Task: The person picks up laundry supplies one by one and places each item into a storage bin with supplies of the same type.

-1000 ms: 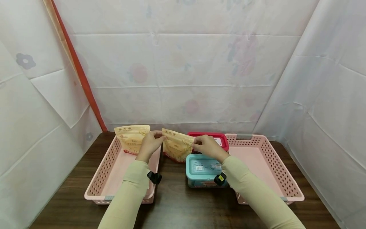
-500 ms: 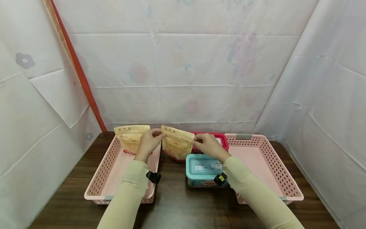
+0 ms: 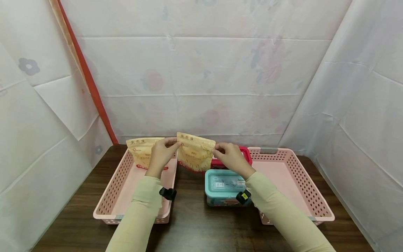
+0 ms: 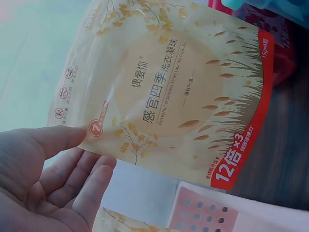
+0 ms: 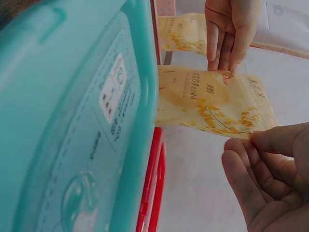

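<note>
Between both hands hangs a yellow bag of laundry capsules (image 3: 194,154), with a red band along its bottom. My left hand (image 3: 162,154) pinches its left edge near the top, thumb in front, as the left wrist view shows on the bag (image 4: 159,96). On the other side my right hand (image 3: 232,157) pinches the right edge between thumb and fingers, seen close in the right wrist view. A second yellow laundry capsule bag (image 3: 141,152) stands in the left pink basket (image 3: 108,196), partly hidden behind my left hand.
Right of the bag, a teal lidded box (image 3: 224,189) stands on the dark wooden table (image 3: 195,227). Behind it is a red-lidded box (image 3: 247,155), partly covered by my right hand. A right pink basket (image 3: 283,178) stands farther right. Patterned white sheeting (image 3: 201,77) encloses the table.
Both hands have raised the held bag, lifting it up from beside the red-lidded box. The baskets, the boxes and the other bag stay where they were.
</note>
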Available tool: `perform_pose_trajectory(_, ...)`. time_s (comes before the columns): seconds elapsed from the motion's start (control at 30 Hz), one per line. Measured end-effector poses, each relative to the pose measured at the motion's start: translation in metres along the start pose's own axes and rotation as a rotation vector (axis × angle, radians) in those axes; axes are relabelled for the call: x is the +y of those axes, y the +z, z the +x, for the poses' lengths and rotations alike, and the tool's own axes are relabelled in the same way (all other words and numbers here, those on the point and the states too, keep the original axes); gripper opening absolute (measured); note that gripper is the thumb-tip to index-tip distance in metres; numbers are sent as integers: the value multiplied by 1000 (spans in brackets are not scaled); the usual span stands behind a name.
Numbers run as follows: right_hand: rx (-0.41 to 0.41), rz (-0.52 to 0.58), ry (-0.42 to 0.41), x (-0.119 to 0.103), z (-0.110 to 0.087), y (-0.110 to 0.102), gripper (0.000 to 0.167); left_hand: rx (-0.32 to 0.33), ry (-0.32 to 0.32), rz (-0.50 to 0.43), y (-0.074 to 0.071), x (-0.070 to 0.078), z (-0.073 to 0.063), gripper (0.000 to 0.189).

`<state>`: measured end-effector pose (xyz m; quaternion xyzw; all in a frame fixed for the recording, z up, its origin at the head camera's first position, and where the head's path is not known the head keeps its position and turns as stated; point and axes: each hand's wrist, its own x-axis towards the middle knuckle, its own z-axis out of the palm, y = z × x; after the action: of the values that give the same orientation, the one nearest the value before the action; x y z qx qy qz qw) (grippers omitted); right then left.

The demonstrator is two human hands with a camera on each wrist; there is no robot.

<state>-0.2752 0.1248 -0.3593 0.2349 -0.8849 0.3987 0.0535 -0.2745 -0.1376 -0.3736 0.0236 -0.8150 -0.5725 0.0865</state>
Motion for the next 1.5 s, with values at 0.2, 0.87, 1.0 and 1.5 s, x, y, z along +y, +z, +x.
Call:
perform_pose_trajectory(0.2, 56, 53, -7, -5, -1, -4, 15, 37, 23, -20, -4, 9, 0, 38)
perform_pose_trajectory(0.87, 204, 182, -93, -22, -5, -17, 16, 98, 99, -61, -10, 34, -1, 39)
perform_pose_trajectory(1.0, 210, 208, -94, -24, -6, -19, 17, 109, 98, -74, -11, 36, -3, 39)
perform_pose_trajectory(1.5, 247, 277, -42, -23, -5, -18, 25, 119, 162, -85, -19, 37, -13, 35)
